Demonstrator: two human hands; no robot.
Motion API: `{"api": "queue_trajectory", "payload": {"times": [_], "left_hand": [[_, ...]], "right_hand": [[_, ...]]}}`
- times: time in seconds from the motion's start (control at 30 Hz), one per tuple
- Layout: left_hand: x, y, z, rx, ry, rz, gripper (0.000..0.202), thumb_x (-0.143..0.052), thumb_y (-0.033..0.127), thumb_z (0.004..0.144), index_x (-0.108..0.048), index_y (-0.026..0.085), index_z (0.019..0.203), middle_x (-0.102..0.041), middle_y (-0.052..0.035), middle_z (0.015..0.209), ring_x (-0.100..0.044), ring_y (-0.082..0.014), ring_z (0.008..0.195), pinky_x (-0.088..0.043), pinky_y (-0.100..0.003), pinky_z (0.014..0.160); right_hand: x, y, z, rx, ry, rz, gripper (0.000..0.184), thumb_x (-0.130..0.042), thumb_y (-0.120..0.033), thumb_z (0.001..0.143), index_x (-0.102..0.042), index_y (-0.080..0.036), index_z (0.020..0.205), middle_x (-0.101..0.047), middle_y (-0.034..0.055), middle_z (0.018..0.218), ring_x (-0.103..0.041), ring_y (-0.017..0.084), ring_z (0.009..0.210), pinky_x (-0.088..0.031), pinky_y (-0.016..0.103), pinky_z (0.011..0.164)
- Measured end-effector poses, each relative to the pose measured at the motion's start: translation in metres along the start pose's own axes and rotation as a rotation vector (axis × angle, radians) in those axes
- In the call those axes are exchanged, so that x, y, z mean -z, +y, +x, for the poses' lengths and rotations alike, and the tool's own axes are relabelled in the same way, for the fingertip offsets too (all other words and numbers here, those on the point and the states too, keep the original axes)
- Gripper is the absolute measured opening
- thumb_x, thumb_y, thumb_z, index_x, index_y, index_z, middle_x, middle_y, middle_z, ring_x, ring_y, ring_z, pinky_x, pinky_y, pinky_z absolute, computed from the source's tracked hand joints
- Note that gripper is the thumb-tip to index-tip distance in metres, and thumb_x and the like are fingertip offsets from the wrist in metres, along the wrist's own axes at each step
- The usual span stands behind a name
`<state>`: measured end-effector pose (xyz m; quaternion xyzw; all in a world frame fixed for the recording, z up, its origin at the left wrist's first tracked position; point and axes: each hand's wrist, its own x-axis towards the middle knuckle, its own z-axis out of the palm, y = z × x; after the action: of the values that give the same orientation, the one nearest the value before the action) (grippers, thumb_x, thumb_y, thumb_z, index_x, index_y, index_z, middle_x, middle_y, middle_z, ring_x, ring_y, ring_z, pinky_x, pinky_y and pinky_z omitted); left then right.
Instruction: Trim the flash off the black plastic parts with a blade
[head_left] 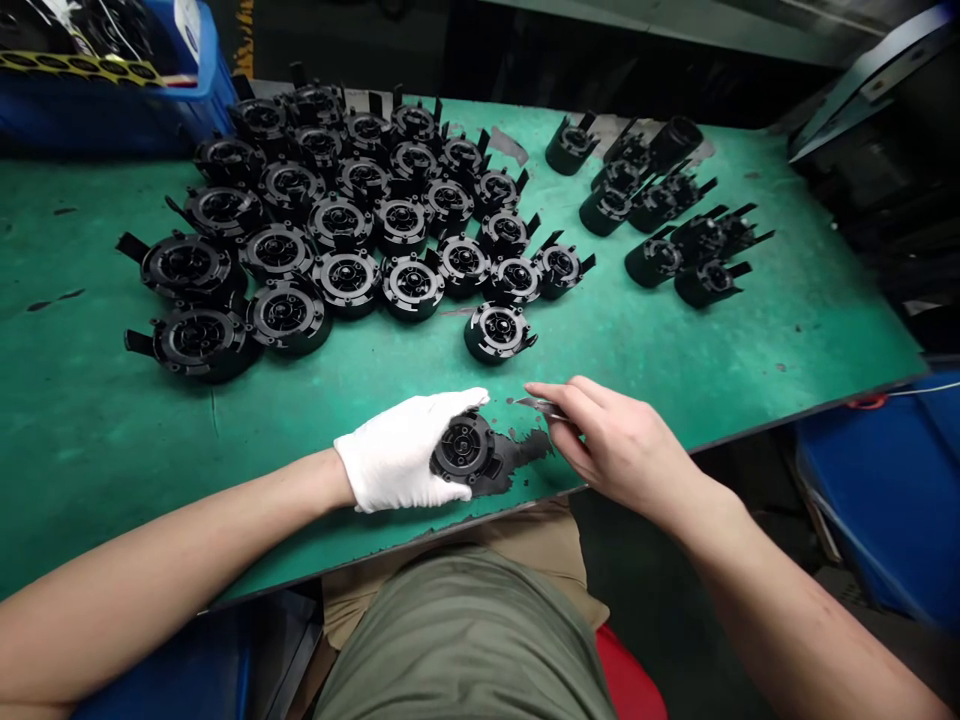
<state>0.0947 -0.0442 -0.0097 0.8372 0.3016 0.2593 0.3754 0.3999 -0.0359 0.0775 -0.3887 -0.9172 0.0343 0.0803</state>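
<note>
My left hand (409, 452), in a white glove, is wrapped around a round black plastic housing (463, 446) near the table's front edge. Its ribbed circular face is turned up, and a small tab sticks out at its right side. Bare, my right hand (604, 430) grips a thin craft knife (541, 407), with the pointed blade aimed left. The knife is apart from the housing; most of its handle is hidden in my fingers. A similar black housing (498, 332) stands alone just beyond my hands.
Several rows of black housings (344, 277) cover the green table (360, 375) at the back left. Another group of black housings (654, 258) stands at the back right. A blue bin (217, 95) is at the far left, and a dark patch (525, 455) marks the tabletop between my hands.
</note>
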Motion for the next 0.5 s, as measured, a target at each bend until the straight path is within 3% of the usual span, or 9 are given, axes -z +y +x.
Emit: {"api": "queue_trajectory", "payload": {"times": [0.1, 0.27, 0.37, 0.5], "left_hand": [[-0.003, -0.003, -0.002, 0.006, 0.068, 0.042, 0.107, -0.092, 0.047, 0.083, -0.032, 0.023, 0.168, -0.059, -0.022, 0.16, -0.063, -0.041, 0.147, -0.055, -0.06, 0.123], [-0.009, -0.003, -0.003, 0.069, 0.325, 0.211, 0.117, -0.092, 0.059, 0.081, -0.025, 0.021, 0.169, -0.055, -0.0229, 0.15, -0.06, -0.0435, 0.142, -0.053, -0.064, 0.121], [-0.008, 0.0, -0.002, 0.008, 0.343, 0.261, 0.113, -0.087, 0.053, 0.085, -0.02, 0.019, 0.169, -0.051, -0.023, 0.149, -0.057, -0.0439, 0.142, -0.053, -0.064, 0.118], [-0.004, 0.006, -0.001, -0.005, 0.312, 0.269, 0.089, -0.078, 0.037, 0.089, -0.031, 0.019, 0.161, -0.055, -0.0195, 0.14, -0.061, -0.0393, 0.133, -0.056, -0.06, 0.113]], "right_hand": [[-0.008, -0.01, -0.01, -0.084, 0.001, 0.15, 0.036, -0.052, -0.021, 0.112, -0.058, -0.018, 0.148, -0.07, 0.0056, 0.1, -0.069, 0.018, 0.08, -0.056, 0.031, 0.071], [-0.028, -0.043, -0.028, -0.232, 0.109, 0.394, 0.039, -0.058, -0.025, 0.111, -0.056, -0.024, 0.15, -0.074, 0.008, 0.11, -0.075, 0.021, 0.093, -0.064, 0.034, 0.081], [-0.04, -0.058, -0.032, -0.207, 0.097, 0.434, 0.035, -0.056, -0.024, 0.112, -0.058, -0.024, 0.147, -0.074, 0.0077, 0.108, -0.075, 0.021, 0.091, -0.064, 0.033, 0.079], [-0.05, -0.058, -0.03, -0.179, 0.068, 0.308, 0.031, -0.052, -0.024, 0.114, -0.059, -0.02, 0.144, -0.072, 0.0067, 0.103, -0.073, 0.018, 0.084, -0.061, 0.03, 0.074]]}}
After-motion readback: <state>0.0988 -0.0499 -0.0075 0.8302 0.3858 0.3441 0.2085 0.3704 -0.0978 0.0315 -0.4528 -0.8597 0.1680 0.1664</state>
